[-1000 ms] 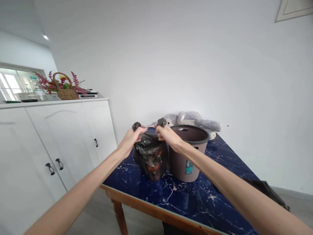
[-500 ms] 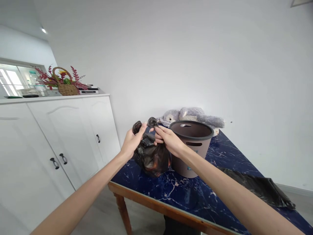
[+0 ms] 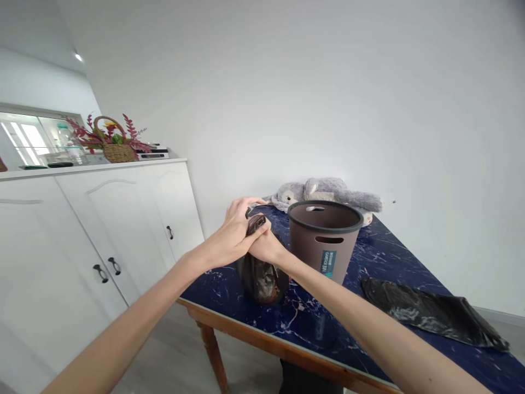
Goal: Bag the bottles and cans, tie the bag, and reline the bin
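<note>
A filled black plastic bag point(image 3: 266, 282) rests on the blue marble-patterned table, its bunched top gathered up between my hands. My left hand point(image 3: 233, 232) curves over that top, fingers arched and thumb pressed across the gathered plastic. Under the left thumb, my right hand point(image 3: 264, 245) grips the same bunched top, its fingertips mostly hidden. The two hands touch and overlap. Just right of the bag stands a brown garbage bin point(image 3: 305, 249) with a dark rim, cut-out handles and a teal label.
A flat, folded black plastic bag point(image 3: 430, 312) lies on the table's right side. Behind the bin, a grey plush toy point(image 3: 328, 189) lies against the wall. To the left, a white cabinet point(image 3: 123, 219) bears a wicker flower basket point(image 3: 118, 153). The table's wooden edge point(image 3: 262, 339) faces me.
My hands, previously apart with a twisted end of the bag in each, have come together and overlap at its top. The bag looks narrower, and the bin's label now shows.
</note>
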`<state>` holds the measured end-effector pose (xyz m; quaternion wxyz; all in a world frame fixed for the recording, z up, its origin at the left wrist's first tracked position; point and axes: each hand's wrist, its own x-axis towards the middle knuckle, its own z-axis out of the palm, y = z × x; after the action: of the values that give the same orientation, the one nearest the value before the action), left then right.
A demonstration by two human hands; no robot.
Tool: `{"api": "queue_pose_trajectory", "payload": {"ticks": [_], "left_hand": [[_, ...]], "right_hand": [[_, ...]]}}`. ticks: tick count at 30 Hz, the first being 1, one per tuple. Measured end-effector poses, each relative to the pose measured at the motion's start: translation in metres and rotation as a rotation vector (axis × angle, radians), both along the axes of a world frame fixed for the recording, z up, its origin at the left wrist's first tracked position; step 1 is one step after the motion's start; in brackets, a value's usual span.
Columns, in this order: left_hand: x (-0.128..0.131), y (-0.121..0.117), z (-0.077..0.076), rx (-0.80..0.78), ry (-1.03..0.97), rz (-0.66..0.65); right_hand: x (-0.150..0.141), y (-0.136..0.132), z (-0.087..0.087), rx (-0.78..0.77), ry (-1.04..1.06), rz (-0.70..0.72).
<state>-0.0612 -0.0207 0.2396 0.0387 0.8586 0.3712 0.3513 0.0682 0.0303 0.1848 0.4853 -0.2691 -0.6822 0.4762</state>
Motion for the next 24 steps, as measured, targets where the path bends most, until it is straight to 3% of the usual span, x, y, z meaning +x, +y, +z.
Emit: {"api": "queue_pose_trajectory", "payload": {"ticks": [4,7,9,12,17,20,24], "left_hand": [[-0.002,0.001,-0.04,0.088,-0.255,0.128],[0.002,0.003,-0.07,-0.035,-0.497,0.154],[0.01,0.001,-0.078,-0.082,-0.606,0.16],[0.021,-0.003,-0.076,-0.142,-0.71,0.139],[0.018,-0.001,-0.066,-0.263,-0.678,0.152],[0.009,0.007,-0.063,-0.23,-0.583,0.141],[0.001,0.013,-0.057,-0.226,-0.383,0.063]], "right_hand": [[0.001,0.003,0.0,-0.08,0.005,-0.077],[0.012,-0.003,0.007,-0.177,0.006,-0.059],[0.022,-0.009,0.014,-0.248,0.017,-0.019],[0.034,-0.016,0.024,-0.275,0.0,-0.012],[0.052,-0.014,0.026,-0.163,-0.007,0.032],[0.07,-0.01,0.026,0.008,-0.086,0.081],[0.095,-0.012,0.033,0.323,-0.361,0.211]]}}
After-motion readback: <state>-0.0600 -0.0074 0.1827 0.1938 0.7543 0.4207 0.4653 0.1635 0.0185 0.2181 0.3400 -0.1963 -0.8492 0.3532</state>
